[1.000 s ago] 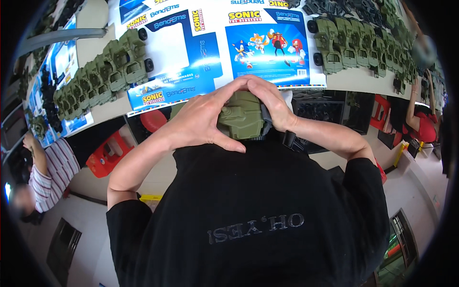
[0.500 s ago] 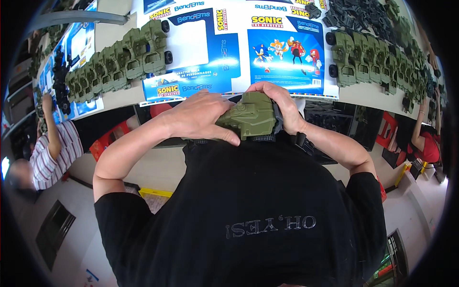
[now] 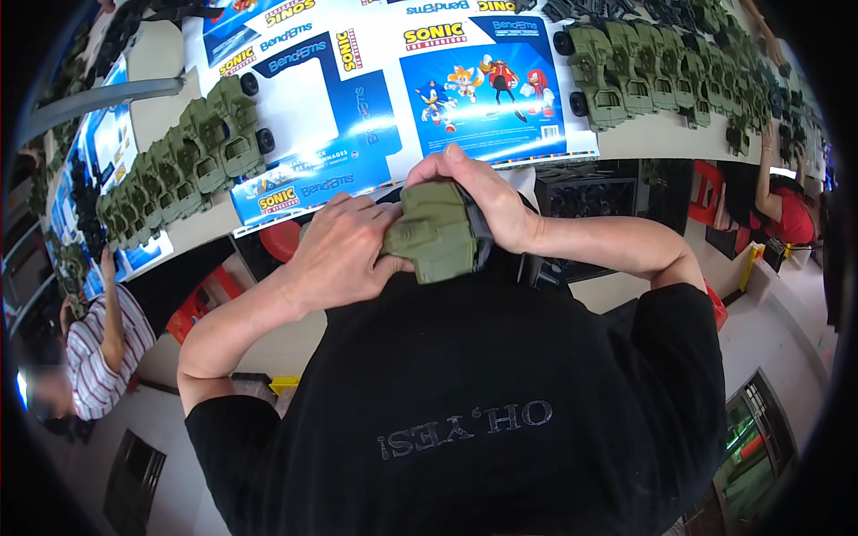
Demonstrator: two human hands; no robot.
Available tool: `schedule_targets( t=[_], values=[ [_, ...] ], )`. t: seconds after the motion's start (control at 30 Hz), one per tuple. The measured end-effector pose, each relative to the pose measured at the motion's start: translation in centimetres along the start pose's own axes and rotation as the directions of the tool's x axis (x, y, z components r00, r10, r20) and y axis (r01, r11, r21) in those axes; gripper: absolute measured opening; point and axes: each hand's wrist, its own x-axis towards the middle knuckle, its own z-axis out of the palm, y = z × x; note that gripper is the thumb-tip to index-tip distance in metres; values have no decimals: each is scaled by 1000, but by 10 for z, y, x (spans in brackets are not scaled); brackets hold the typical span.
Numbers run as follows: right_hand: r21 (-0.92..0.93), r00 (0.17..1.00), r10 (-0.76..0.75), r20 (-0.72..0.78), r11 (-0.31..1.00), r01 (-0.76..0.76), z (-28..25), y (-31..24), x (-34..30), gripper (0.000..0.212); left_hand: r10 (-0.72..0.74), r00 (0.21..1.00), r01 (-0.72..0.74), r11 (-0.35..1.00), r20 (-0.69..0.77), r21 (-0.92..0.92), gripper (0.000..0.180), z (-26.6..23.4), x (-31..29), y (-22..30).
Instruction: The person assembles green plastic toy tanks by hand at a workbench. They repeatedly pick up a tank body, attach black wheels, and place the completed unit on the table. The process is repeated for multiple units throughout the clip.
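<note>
An olive-green toy vehicle [image 3: 435, 230] is held between my two hands, close in front of my black shirt. My left hand [image 3: 344, 243] grips its left end, with the thumb bent in along the near side. On the far right, my right hand [image 3: 483, 198] wraps round the other end, its fingers curled over the far edge. A dark part shows along the vehicle's right side by my right palm. Its underside and my left fingertips are hidden.
Blue-and-white printed sheets [image 3: 375, 116] cover the table ahead. Rows of green toy vehicles stand at left [image 3: 192, 147] and right [image 3: 635, 80], with black parts [image 3: 626, 11] behind. Co-workers sit at far left [image 3: 107, 357] and far right [image 3: 786, 210].
The toy vehicle has turned in my hands, and its dark wheels along the near side no longer show. My left thumb has drawn in against it. The whole view has shifted.
</note>
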Motion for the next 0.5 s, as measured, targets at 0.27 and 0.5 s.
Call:
schedule_targets(
  t=[0.27, 0.5],
  values=[
    [-213, 963, -270, 3, 941, 264, 11, 9, -3, 40, -37, 997, 41, 998, -69, 55, 37, 14, -12, 15],
    [-18, 996, 56, 67, 998, -55, -2, 5, 20, 55, -63, 996, 75, 972, 59, -223, 29, -8, 5, -2]
  ],
)
